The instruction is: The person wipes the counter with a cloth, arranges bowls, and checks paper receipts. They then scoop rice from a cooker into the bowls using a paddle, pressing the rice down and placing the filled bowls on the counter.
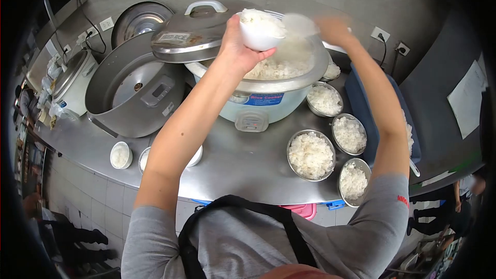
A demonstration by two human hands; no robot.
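Observation:
Over the left part of a large rice cooker [279, 104], my left hand [238, 46] holds a white bowl [261, 40] heaped with rice. My right hand [333, 31], blurred by motion, grips a pale paddle [301, 25] whose blade is beside the bowl. Below them, rice [281, 70] lies in the open cooker. The cooker's metal lid [194, 33] rests tilted at its left rim. Metal bowls of rice [311, 155] stand to the cooker's right. Small white cups of rice [121, 155] are at the front left, some partly hidden by my left arm.
An empty metal cooker [129, 108] stands on the left, with another white cooker [75, 85] beyond it. A blue bin [372, 103] with rice and a handle showing is at the right. Wall outlets [381, 34] have cords plugged in. Other people [462, 206] stand at the far right.

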